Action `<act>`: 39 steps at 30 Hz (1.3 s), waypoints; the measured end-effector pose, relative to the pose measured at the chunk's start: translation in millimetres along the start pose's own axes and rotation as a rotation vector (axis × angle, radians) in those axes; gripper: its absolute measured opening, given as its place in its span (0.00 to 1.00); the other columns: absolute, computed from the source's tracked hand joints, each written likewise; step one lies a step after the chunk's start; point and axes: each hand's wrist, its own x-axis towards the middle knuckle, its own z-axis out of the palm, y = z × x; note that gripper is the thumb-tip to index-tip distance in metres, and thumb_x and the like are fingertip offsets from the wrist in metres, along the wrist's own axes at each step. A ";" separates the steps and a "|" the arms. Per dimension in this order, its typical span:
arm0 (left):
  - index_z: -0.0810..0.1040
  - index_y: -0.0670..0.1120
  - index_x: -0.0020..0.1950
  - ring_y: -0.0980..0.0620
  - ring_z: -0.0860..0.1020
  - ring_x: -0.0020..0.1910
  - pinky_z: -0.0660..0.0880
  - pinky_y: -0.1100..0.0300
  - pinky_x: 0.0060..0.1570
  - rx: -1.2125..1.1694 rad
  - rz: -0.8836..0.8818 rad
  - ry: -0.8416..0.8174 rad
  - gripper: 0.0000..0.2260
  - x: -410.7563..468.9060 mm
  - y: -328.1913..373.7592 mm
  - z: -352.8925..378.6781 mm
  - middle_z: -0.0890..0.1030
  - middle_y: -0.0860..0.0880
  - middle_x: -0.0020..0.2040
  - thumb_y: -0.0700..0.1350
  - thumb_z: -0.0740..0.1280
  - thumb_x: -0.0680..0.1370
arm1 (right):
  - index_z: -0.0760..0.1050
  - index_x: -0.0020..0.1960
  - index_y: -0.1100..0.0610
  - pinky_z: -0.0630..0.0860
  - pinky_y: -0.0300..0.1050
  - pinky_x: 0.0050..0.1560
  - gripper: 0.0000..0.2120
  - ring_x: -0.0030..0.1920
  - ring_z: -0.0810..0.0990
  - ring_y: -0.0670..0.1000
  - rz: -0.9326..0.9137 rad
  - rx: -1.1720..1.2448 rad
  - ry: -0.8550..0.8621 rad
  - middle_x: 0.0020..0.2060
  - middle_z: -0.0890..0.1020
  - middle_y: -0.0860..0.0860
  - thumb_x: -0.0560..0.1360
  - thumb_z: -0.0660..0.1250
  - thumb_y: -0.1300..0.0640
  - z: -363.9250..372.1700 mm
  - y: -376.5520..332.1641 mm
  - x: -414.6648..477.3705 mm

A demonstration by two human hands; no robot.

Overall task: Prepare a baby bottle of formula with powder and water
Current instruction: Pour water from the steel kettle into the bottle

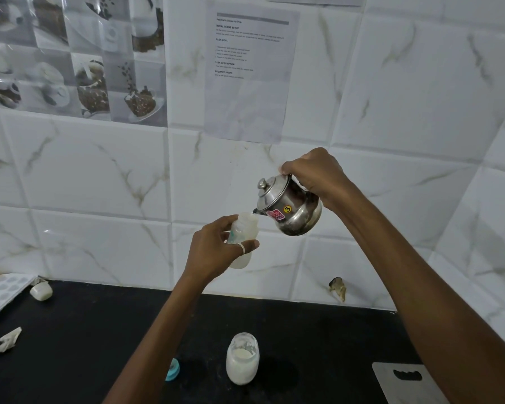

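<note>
My left hand (216, 249) grips a translucent baby bottle (243, 231) held up in the air in front of the tiled wall, its open mouth pointing up and to the right. My right hand (315, 173) holds a small steel kettle (289, 207) by its handle, tilted left so the spout touches the bottle's mouth. The kettle's lid is on. Down on the black counter (85, 345) stands an open glass jar of white powder (242, 358). A blue bottle ring (172, 369) lies just left of the jar, partly hidden by my left forearm.
A white cap (41, 291) lies at the counter's back left beside a pale mould tray (0, 295). A crumpled paper scrap (8, 339) sits at the left. A grey cutting board (403, 383) is at the front right. A printed sheet (251, 68) hangs on the wall.
</note>
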 end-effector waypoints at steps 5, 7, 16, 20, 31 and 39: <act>0.79 0.55 0.68 0.55 0.81 0.53 0.74 0.62 0.49 -0.011 -0.013 0.001 0.28 1.2 0.9 0.8 0.81 0.59 0.53 0.54 0.81 0.69 | 0.60 0.28 0.52 0.62 0.49 0.39 0.20 0.33 0.63 0.53 0.000 0.002 0.003 0.23 0.62 0.46 0.67 0.72 0.55 0.0 2.3 1.6; 0.79 0.55 0.68 0.55 0.81 0.53 0.74 0.62 0.49 -0.008 -0.013 -0.001 0.28 1.4 0.7 1.2 0.81 0.59 0.54 0.54 0.81 0.69 | 0.61 0.28 0.52 0.62 0.49 0.39 0.20 0.33 0.63 0.52 0.003 0.005 0.007 0.23 0.62 0.47 0.67 0.72 0.54 -0.4 3.1 2.4; 0.78 0.54 0.69 0.54 0.80 0.53 0.73 0.62 0.50 -0.009 -0.018 -0.004 0.29 1.7 2.5 2.0 0.81 0.57 0.56 0.54 0.80 0.69 | 0.66 0.31 0.54 0.63 0.47 0.38 0.16 0.32 0.65 0.52 0.004 -0.003 0.008 0.24 0.64 0.48 0.68 0.72 0.54 -2.6 2.7 2.1; 0.78 0.54 0.69 0.54 0.80 0.53 0.74 0.61 0.50 -0.007 -0.022 -0.005 0.29 1.4 3.2 2.1 0.80 0.58 0.55 0.54 0.80 0.69 | 0.67 0.32 0.55 0.64 0.48 0.39 0.15 0.34 0.65 0.52 0.000 0.010 0.005 0.26 0.64 0.49 0.67 0.72 0.54 -3.0 2.7 2.1; 0.79 0.55 0.67 0.54 0.82 0.53 0.77 0.61 0.49 -0.047 -0.050 0.006 0.28 0.1 5.3 -1.0 0.83 0.57 0.54 0.54 0.81 0.68 | 0.65 0.31 0.52 0.64 0.50 0.41 0.16 0.35 0.66 0.53 0.080 0.147 0.019 0.25 0.64 0.47 0.67 0.72 0.53 -0.7 16.1 1.5; 0.79 0.54 0.67 0.53 0.83 0.54 0.80 0.56 0.53 -0.069 -0.059 0.010 0.28 0.9 8.3 -0.5 0.84 0.55 0.57 0.54 0.81 0.68 | 0.74 0.40 0.57 0.62 0.43 0.32 0.09 0.30 0.66 0.51 0.174 0.345 0.042 0.27 0.67 0.50 0.71 0.72 0.55 0.0 28.6 -7.0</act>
